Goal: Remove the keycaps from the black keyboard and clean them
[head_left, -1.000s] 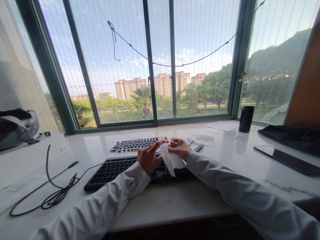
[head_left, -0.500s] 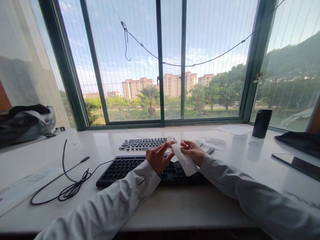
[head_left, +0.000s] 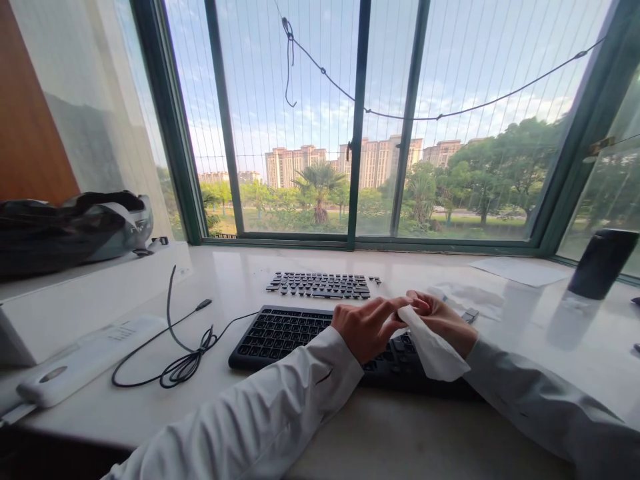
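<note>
Both hands meet over the right half of a black keyboard (head_left: 285, 333) on the white counter. A white wipe (head_left: 433, 350) hangs between them. My left hand (head_left: 367, 327) pinches its upper edge with thumb and forefinger. My right hand (head_left: 443, 320) is curled round the same wipe from the right side. A bank of loose black keycaps (head_left: 320, 285) lies just behind the keyboard.
A tangled black cable (head_left: 185, 357) lies left of the keyboard. A white device (head_left: 85, 363) and a black bag (head_left: 75, 227) sit at the far left. A dark cylinder cup (head_left: 603, 263), a paper sheet (head_left: 520, 272) and clear wrappers (head_left: 470, 297) are at the right by the window.
The view has swung left, so everything sits further right in the picture. Both hands have dropped lower onto the keyboard with the wipe, which now hangs shorter and more bunched.
</note>
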A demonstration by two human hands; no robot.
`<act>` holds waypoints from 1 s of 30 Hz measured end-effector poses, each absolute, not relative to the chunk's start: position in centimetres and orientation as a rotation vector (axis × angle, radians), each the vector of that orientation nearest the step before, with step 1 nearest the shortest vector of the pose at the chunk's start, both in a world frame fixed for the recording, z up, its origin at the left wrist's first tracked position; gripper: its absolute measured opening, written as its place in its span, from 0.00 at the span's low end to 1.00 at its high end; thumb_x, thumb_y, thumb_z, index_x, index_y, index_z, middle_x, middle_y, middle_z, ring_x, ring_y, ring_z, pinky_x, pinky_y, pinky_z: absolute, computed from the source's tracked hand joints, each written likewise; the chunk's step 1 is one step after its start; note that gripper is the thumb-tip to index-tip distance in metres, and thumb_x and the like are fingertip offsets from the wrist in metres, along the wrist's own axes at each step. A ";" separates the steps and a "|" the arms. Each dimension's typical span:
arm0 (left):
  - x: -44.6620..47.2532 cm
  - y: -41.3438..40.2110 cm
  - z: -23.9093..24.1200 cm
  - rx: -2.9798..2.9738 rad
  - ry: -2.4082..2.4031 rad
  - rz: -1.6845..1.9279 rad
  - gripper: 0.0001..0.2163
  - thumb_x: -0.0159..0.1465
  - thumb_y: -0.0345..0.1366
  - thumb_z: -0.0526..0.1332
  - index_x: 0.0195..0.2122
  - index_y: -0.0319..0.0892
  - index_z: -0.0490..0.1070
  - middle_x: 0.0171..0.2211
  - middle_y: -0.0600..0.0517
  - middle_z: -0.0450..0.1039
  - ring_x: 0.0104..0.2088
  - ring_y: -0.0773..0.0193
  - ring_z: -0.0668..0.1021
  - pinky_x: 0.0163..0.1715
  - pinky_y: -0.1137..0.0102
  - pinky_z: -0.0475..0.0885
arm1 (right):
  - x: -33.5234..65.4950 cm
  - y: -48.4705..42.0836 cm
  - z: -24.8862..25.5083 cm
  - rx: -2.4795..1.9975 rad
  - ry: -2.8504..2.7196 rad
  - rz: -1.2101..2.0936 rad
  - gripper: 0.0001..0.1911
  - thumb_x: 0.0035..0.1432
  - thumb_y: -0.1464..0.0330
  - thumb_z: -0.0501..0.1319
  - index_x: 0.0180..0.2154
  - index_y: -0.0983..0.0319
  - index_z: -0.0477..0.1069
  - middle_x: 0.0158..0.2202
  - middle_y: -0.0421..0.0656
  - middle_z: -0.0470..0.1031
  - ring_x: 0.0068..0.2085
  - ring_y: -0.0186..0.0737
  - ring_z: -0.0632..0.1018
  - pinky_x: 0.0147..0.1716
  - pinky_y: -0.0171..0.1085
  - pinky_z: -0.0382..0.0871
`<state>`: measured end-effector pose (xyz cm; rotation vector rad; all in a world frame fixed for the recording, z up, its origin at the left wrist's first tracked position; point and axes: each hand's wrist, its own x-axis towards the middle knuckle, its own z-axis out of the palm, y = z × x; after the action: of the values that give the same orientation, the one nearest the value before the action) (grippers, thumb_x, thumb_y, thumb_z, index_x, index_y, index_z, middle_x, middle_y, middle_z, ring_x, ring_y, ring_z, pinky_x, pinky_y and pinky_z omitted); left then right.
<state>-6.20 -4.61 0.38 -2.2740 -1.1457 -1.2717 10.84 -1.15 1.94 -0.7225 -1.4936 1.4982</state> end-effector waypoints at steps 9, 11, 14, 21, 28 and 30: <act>-6.2 -5.0 0.6 -2.311 -1.113 -1.400 0.14 0.63 0.46 0.53 0.49 0.54 0.67 0.42 0.61 0.76 0.31 0.71 0.78 0.29 0.75 0.66 | 11.2 -0.8 1.7 -0.678 -1.480 1.574 0.28 0.36 0.66 0.72 0.23 0.60 0.49 0.21 0.34 0.63 0.20 0.27 0.64 0.18 0.28 0.53; -6.2 -5.0 0.6 -2.329 -1.153 -1.348 0.14 0.63 0.45 0.53 0.50 0.55 0.66 0.43 0.61 0.76 0.31 0.70 0.78 0.29 0.75 0.67 | 11.0 -0.8 1.3 -0.704 -1.488 1.536 0.29 0.35 0.66 0.72 0.23 0.60 0.48 0.20 0.34 0.62 0.20 0.27 0.63 0.18 0.28 0.52; -6.1 -5.0 0.5 -2.349 -1.215 -1.303 0.15 0.63 0.43 0.54 0.51 0.55 0.65 0.44 0.62 0.76 0.32 0.69 0.78 0.30 0.74 0.68 | 10.7 -0.8 1.0 -0.774 -1.489 1.461 0.30 0.34 0.66 0.73 0.21 0.60 0.47 0.19 0.33 0.60 0.20 0.26 0.62 0.17 0.28 0.51; -6.2 -5.1 0.8 -2.384 -1.273 -1.376 0.16 0.63 0.45 0.54 0.52 0.54 0.63 0.45 0.60 0.75 0.37 0.67 0.79 0.33 0.73 0.70 | 10.7 -1.4 1.8 -0.724 -1.424 1.487 0.31 0.35 0.64 0.72 0.20 0.61 0.47 0.17 0.33 0.58 0.19 0.25 0.61 0.17 0.28 0.52; -6.4 -5.0 0.9 -2.429 -1.304 -1.415 0.16 0.63 0.42 0.54 0.53 0.54 0.61 0.46 0.60 0.74 0.43 0.68 0.77 0.37 0.74 0.70 | 10.6 -1.9 1.1 -0.786 -1.275 1.385 0.30 0.36 0.66 0.72 0.23 0.60 0.47 0.15 0.31 0.60 0.16 0.25 0.60 0.14 0.27 0.49; -6.4 -4.9 0.9 -2.440 -1.308 -1.407 0.17 0.62 0.41 0.55 0.53 0.54 0.61 0.46 0.60 0.74 0.43 0.68 0.77 0.36 0.74 0.70 | 10.4 -2.0 1.0 -0.809 -1.258 1.364 0.31 0.35 0.66 0.72 0.22 0.60 0.46 0.14 0.31 0.60 0.16 0.26 0.60 0.14 0.27 0.50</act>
<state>-6.40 -4.94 0.93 -2.4402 -1.3082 -1.4067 10.44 -2.02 0.98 -0.8092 -1.2575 1.3636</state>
